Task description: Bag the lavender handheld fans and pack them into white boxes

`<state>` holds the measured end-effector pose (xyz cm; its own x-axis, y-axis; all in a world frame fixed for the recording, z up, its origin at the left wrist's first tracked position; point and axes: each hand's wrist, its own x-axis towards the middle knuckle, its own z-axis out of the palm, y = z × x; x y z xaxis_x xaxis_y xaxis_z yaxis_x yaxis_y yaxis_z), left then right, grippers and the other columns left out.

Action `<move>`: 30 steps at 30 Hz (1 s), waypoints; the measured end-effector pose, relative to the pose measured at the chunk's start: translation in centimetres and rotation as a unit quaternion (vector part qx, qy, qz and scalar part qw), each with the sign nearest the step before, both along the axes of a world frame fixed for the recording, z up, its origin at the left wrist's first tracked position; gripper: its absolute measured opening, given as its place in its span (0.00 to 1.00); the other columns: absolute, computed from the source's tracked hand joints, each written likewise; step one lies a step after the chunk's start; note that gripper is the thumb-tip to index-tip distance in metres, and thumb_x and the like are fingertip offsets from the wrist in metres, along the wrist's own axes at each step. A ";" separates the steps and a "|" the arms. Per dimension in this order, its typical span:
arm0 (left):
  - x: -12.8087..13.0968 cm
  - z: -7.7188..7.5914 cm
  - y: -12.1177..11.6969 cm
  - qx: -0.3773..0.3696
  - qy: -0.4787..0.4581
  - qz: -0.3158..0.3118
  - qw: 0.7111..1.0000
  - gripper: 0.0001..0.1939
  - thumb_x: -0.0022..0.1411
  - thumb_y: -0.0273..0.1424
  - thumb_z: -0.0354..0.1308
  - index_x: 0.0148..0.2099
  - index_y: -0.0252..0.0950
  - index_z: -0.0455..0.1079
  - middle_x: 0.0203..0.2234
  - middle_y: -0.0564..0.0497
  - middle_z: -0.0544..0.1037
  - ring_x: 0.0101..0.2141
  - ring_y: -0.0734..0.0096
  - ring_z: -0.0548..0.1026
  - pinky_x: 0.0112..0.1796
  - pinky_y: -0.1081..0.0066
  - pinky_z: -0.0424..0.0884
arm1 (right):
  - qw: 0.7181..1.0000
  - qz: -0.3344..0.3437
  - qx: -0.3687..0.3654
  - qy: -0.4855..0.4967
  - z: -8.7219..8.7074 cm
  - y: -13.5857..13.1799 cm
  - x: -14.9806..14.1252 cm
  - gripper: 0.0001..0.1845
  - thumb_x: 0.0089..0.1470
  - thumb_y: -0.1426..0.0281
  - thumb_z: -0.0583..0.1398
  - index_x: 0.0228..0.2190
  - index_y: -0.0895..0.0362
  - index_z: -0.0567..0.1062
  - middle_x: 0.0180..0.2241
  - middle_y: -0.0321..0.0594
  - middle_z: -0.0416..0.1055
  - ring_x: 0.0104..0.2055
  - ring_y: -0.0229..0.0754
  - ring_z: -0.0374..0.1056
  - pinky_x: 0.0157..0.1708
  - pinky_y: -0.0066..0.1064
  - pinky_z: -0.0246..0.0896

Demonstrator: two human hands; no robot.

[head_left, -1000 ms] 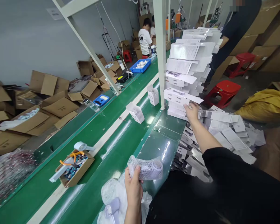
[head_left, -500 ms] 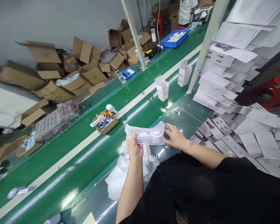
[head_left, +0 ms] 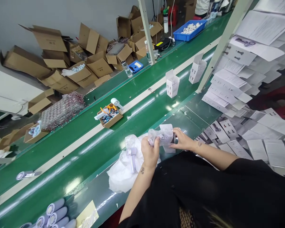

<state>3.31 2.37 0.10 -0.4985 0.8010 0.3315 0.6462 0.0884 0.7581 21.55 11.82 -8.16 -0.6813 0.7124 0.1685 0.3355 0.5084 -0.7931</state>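
My left hand point(head_left: 150, 152) is closed round a bubble-wrapped item point(head_left: 156, 136) held over the green bench edge. My right hand point(head_left: 183, 142) grips a small white carton point(head_left: 168, 136) at its side, and the wrapped item's end meets the carton's open top. Just left of my hands lies a white plastic bag point(head_left: 123, 167) with a lilac handheld device point(head_left: 132, 155) resting on it.
A green conveyor belt point(head_left: 85, 133) carries two upright open white cartons point(head_left: 172, 85) and a small cardboard box of parts point(head_left: 109, 115). Flat white cartons are stacked and strewn at the right point(head_left: 239, 126). Lilac devices point(head_left: 57, 215) lie at the bottom left. Brown boxes clutter the floor beyond.
My right hand came back from the carton stack and now holds a white carton against the wrapped item. My view dropped down and left towards the bench.
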 end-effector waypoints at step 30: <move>3.8 -0.9 1.3 -0.186 0.426 -0.368 0.806 0.17 0.65 0.25 0.43 0.55 0.33 0.63 0.46 0.40 0.72 0.49 0.59 0.67 0.52 0.52 0.58 | 0.982 0.181 0.037 0.034 -0.1 3.5 1.8 0.32 0.50 0.65 0.60 0.54 0.58 0.56 0.50 0.52 0.61 0.53 0.49 0.60 0.51 0.43 0.59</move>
<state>7.07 3.68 -0.82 0.4374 0.8988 -0.0278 0.8992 -0.4369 0.0220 23.38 15.31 -8.23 -0.8729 0.4099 0.2646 0.0696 0.6415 -0.7639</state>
